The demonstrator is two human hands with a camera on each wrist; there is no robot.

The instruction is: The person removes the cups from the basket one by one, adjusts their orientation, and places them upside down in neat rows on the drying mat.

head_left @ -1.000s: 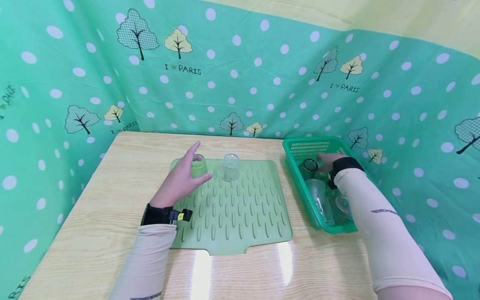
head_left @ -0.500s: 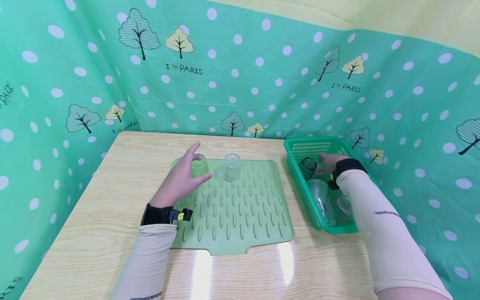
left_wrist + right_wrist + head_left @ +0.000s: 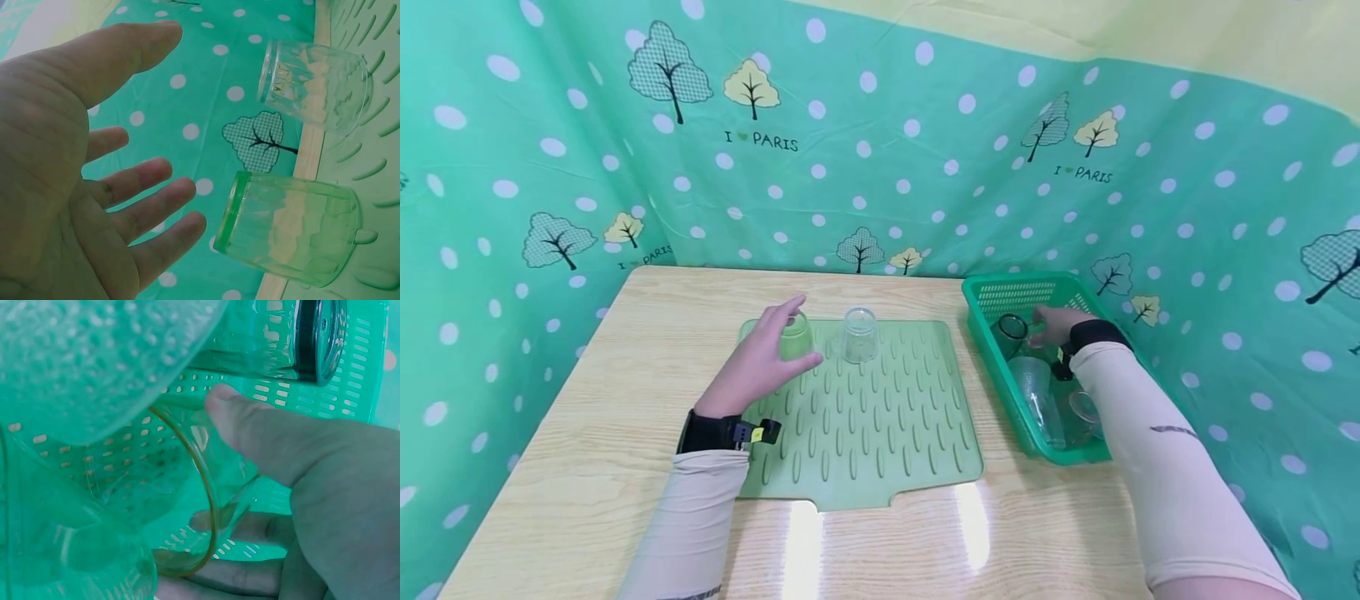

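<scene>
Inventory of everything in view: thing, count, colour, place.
Table: 1, light wood, foreground
Mat: 1, pale green, on table
Basket: 1, green, right of mat
Green glass: 1, green, on mat, left
Clear glass: 1, clear, on mat, right of green glass
Dark glass: 1, dark, in basket
Dimpled glass: 1, clear, in basket
Amber-rimmed glass: 1, amber rim, in basket
Other glasses: at least 1, clear, basket's near end
Cloth: count unclear, teal with white dots, behind table
Wristbands: 2, black, wrists
Sleeves: 2, pale, forearms
Left hand: 1, bare, by green glass
Right hand: 1, bare, around amber-rimmed glass
</scene>
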